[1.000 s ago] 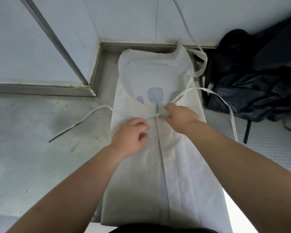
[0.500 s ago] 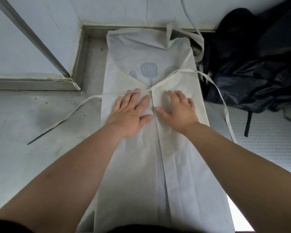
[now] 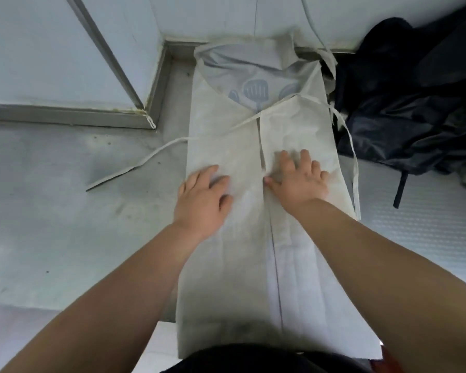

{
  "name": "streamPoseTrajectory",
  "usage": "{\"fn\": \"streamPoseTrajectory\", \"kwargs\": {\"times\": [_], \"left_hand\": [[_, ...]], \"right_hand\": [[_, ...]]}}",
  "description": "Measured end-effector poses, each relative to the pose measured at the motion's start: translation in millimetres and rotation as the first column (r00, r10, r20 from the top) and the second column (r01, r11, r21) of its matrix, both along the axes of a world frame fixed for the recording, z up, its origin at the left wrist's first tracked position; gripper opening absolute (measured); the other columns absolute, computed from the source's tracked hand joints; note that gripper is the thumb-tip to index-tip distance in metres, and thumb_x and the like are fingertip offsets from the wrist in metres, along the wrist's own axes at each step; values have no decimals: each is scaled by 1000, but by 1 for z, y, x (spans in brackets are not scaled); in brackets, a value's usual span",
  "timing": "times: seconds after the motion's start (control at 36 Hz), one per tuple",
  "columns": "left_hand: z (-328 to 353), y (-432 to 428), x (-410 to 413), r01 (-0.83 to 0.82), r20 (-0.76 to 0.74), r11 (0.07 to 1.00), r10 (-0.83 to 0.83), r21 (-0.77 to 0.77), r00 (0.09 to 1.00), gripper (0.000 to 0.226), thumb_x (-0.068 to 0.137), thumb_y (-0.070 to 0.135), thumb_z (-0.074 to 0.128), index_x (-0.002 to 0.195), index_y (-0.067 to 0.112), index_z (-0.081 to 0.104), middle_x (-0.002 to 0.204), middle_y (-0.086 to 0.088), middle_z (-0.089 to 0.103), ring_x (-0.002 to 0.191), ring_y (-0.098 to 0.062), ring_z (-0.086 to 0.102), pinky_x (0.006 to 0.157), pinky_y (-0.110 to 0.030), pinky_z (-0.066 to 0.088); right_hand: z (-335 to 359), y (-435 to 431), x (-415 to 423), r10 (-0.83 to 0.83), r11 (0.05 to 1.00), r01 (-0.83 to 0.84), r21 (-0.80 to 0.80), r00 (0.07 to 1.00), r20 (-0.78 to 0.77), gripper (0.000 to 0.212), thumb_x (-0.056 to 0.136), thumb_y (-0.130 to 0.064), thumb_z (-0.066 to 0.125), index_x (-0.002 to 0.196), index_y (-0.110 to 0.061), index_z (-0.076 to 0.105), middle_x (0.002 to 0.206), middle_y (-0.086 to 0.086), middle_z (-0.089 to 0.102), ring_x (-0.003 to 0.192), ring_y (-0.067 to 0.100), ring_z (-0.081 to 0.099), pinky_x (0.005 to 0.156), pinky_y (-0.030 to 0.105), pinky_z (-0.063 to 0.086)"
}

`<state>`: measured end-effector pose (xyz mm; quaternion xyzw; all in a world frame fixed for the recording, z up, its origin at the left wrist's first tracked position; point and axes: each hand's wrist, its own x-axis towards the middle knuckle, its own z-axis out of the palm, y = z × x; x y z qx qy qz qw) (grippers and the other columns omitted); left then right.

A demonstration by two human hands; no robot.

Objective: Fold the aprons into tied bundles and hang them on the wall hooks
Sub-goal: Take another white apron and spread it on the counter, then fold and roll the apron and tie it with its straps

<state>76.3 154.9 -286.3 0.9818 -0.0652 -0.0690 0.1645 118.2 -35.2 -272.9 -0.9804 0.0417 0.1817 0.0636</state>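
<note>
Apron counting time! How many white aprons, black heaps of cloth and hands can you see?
White apron: 1
Black heap of cloth: 1
Hands: 2 (left hand, right hand, both flat on the apron)
Total: 4

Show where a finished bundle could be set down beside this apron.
Most room is the steel counter left of the white apron, nearer than its loose strap and the wall ledge. A smaller ribbed patch lies right of the apron, below the dark fabric heap. Crowded: the far right corner, and the apron under the left hand and right hand.
</note>
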Motion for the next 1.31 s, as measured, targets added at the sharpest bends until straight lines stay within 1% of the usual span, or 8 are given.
{"fn": "streamPoseTrajectory", "kwargs": {"times": [0.19, 0.31, 0.44, 0.64, 0.94, 1.0, 1.11, 1.31], "left_hand": [[0, 3, -55, -121, -88, 978, 138, 171, 987, 50, 99, 39, 34, 148, 29, 27, 159, 0, 10, 144, -22, 11, 114, -33, 9], [0, -14, -81, -264, -24, 954, 270, 144, 962, 47, 98, 33, 39, 144, 21, 38, 156, -5, 22, 141, -27, 21, 111, -37, 18], [-7, -25, -116, -207, -259, 969, 236, 134, 937, 64, 97, 52, 26, 151, 28, 1, 158, -3, -16, 145, -20, -16, 117, -36, -8], [-11, -17, -119, -173, -246, 962, 223, 211, 943, 69, 94, 59, 18, 149, 30, -13, 155, -2, -27, 141, -20, -26, 116, -40, -14], [-13, 14, -44, -71, -123, 987, 89, 144, 988, 71, 94, 57, 30, 152, 26, 3, 158, -7, -13, 145, -25, -13, 117, -41, -6], [-15, 14, -58, -39, -27, 994, 42, 105, 999, 68, 91, 56, 35, 149, 24, 23, 157, -13, 12, 143, -32, 12, 115, -44, 11], [-18, 23, -101, 129, 96, 990, -123, -58, 988, 48, 80, 41, 41, 114, 20, 67, 118, -11, 60, 100, -35, 59, 86, -42, 46], [-16, 37, -140, 352, 138, 935, -342, -51, 929, 50, 76, 48, 51, 109, 15, 69, 114, -10, 62, 100, -31, 59, 87, -44, 50]], "right_hand": [[10, -6, -47, 68, 982, -65, 178, 998, -10, 52, 96, -50, 36, 130, -12, 46, 131, 11, 41, 115, 31, 45, 95, 37, 37], [10, -20, -71, 211, 961, -197, 196, 976, -54, 58, 92, -49, 44, 140, -18, 37, 147, 9, 25, 131, 27, 35, 109, 36, 23], [7, -33, -97, 390, 879, -343, 331, 917, -84, 66, 89, -44, 54, 147, -27, 27, 158, 5, 3, 145, 18, 8, 115, 27, -6], [-5, -39, -113, 386, 919, -377, 116, 920, -69, 69, 90, -65, 34, 148, -39, 10, 157, 4, -3, 143, 28, 5, 118, 40, -5], [-6, -3, -83, 205, 979, -204, -20, 967, 154, 72, 89, -67, 33, 147, -26, 19, 154, 10, 18, 137, 32, 24, 112, 42, 15], [-3, -1, -96, 196, 980, -199, 2, 966, 172, 65, 90, -64, 37, 141, -23, 33, 148, 7, 30, 130, 30, 35, 105, 39, 23], [-4, 4, -140, 121, 979, -137, 154, 987, 105, 39, 96, -41, 42, 121, -14, 54, 131, 6, 45, 113, 28, 47, 90, 32, 37], [6, 12, -186, 140, 972, -142, 188, 990, 24, 49, 92, -47, 50, 132, -19, 49, 145, 5, 33, 127, 25, 41, 107, 31, 22]]}}
